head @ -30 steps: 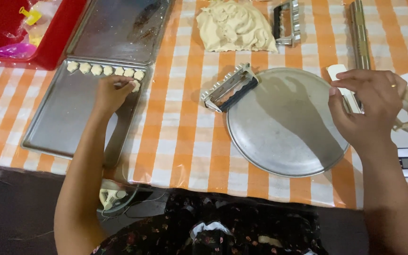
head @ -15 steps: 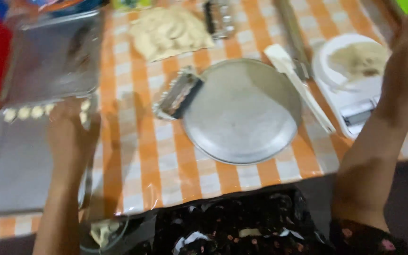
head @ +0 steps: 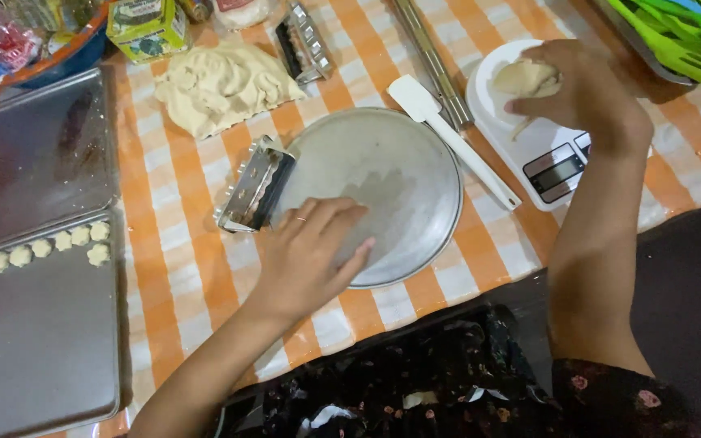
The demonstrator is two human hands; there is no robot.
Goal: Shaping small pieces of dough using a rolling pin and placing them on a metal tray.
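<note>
1. A green and yellow box (head: pixel 149 28) stands at the top left of the table, w/ a picture on its front; it is just above the big flat heap of dough (head: pixel 221 85)
2. Next to the box, at the top edge, sits a small pack w/ a red label (head: pixel 241 10), only partly seen
3. A red bowl (head: pixel 38 61) w/ see-through bags in it is in the top left corner
4. Left hand (head: pixel 314 251) lies flat, fingers spread a bit, on the near left part of the round metal plate (head: pixel 399 174); it holds nothing
5. A small metal cutter (head: pixel 255 185) leans on the plate's left rim, just beside the fingers
6. Right hand (head: pixel 582 89) is curled round a lump of dough (head: pixel 525 79), which rests on the white kitchen scale (head: pixel 549 154)
7. A white spatula (head: pixel 448 134) lies between plate and scale, touching the plate rim; a long metal rod (head: pixel 432 57) is above it
8. Two grey trays (head: pixel 38 324) are on the left; the near one has a row of small dough shapes (head: pixel 42 247)
9. Green plastic tools (head: pixel 675 36) sit in the top right
10. The cloth (head: pixel 172 268) has orange and white checks
</note>
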